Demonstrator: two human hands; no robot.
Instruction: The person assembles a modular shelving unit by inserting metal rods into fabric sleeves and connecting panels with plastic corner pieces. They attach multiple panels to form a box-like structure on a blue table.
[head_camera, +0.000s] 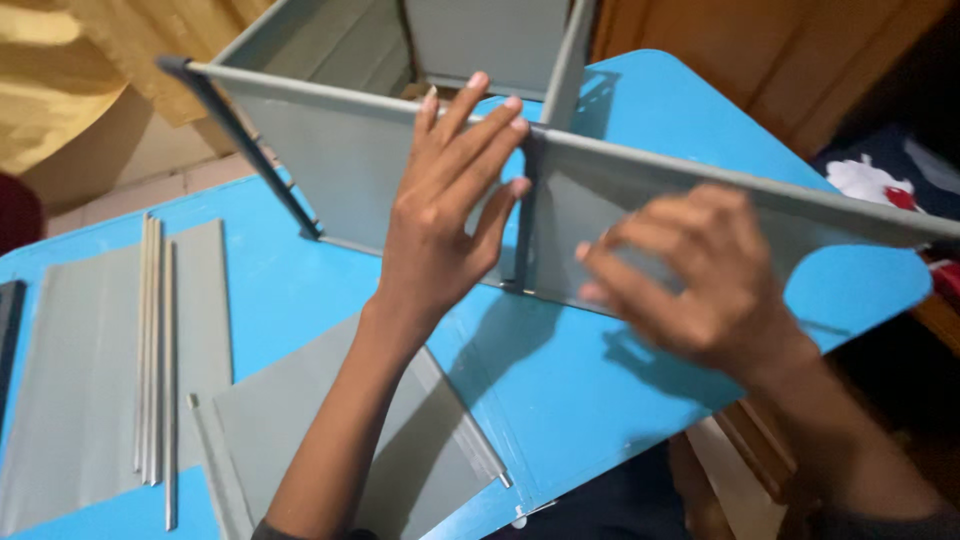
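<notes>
1. My left hand (440, 215) lay flat and open against the near grey panel (340, 165), fingers spread over its top edge by the upright divider (527, 215) to steady that joint
2. My right hand (700, 275) pressed the right-hand panel (800, 225), fingers loosely curled and blurred; whether it pinched anything I cannot tell
3. The half-built grey frame stood far on the blue table (560, 390); spare sheets (80, 360) and thin rods (152, 350) lay near left, within reach

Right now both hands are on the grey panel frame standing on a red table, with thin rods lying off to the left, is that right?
Not quite: the table is blue, not red, as the head view shows. The left hand and right hand do rest on the grey panel frame, and thin rods lie to the left.
</notes>
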